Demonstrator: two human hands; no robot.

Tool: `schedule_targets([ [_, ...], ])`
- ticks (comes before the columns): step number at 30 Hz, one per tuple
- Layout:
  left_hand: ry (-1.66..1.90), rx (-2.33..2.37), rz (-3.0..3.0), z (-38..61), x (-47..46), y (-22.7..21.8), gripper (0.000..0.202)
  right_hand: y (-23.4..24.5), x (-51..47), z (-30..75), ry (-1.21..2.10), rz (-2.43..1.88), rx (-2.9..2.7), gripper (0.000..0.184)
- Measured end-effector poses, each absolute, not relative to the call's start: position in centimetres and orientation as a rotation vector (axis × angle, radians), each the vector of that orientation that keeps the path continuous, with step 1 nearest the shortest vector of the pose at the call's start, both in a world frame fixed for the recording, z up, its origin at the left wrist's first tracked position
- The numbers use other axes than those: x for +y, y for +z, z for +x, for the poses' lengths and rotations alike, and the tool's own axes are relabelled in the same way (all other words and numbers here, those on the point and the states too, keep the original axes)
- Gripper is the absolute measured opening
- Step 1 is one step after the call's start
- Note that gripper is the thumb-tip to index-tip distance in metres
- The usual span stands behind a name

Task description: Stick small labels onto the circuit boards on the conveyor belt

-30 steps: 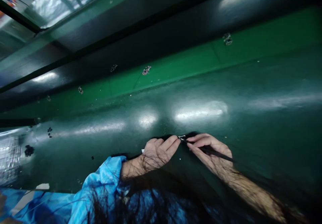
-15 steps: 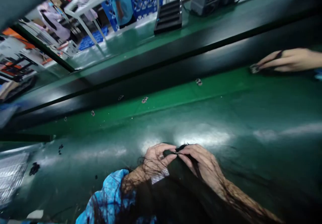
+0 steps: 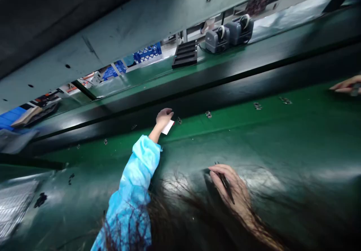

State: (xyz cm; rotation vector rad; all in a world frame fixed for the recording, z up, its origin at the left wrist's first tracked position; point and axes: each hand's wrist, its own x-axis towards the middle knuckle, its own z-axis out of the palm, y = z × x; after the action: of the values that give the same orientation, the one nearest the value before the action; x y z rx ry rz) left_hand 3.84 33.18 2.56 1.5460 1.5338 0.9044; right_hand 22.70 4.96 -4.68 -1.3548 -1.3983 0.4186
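My left hand [image 3: 163, 119] is stretched out over the far green strip, close beside a small metallic part [image 3: 179, 120]. Its fingers are curled, with a narrow gap between thumb and forefinger, and nothing shows in them. A white tag [image 3: 168, 127] hangs at that wrist, below a light blue sleeve [image 3: 137, 175]. Nearer to me, my right hand [image 3: 232, 187] is closed around dark tweezers [image 3: 227, 187], their tips pointing up and away. Strands of hair blur part of the right forearm.
More small parts [image 3: 208, 114] lie spaced along the green strip [image 3: 239, 112]. A co-worker's hand [image 3: 349, 86] reaches in at the far right. Black pieces [image 3: 40, 200] lie at left. Beyond stand a black slotted tray [image 3: 184, 54] and grey tape dispensers [image 3: 216, 41]. A pale beam [image 3: 141, 25] crosses overhead.
My hands were together over a small part; the left has moved forward to the green strip. My right stays near with the tweezers. The co-worker's hand has shifted right, and the view has tilted.
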Motion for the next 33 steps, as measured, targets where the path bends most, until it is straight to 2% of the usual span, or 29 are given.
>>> schedule_targets([
  [5, 1.068, 1.591, 1.488, 3.2, 29.1, 1.7, 0.021, -4.7, 4.2, 22.5, 0.542, -1.322, -1.403, 0.021],
  [14, 1.184, 1.419, 1.399, 6.4, 12.8, -2.1, 0.019, -4.2, 4.0, 20.4, 0.745, -1.221, -1.459, 0.008],
  [20, 1.121, 1.291, 1.331, 6.0, 10.1, -1.8, 0.029, -4.1, 3.8, 20.6, 0.807, -1.189, -1.427, 0.025],
  [26, 0.957, 1.193, 1.34, 3.4, 7.3, -0.8, 0.03, -4.1, 3.0, 20.9, 0.786, -1.181, -1.428, 0.02],
  [33, 0.866, 1.317, 1.365, 2.5, 5.5, 0.6, 0.026, -4.7, 2.3, 21.2, 0.684, -1.12, -1.499, 0.01],
])
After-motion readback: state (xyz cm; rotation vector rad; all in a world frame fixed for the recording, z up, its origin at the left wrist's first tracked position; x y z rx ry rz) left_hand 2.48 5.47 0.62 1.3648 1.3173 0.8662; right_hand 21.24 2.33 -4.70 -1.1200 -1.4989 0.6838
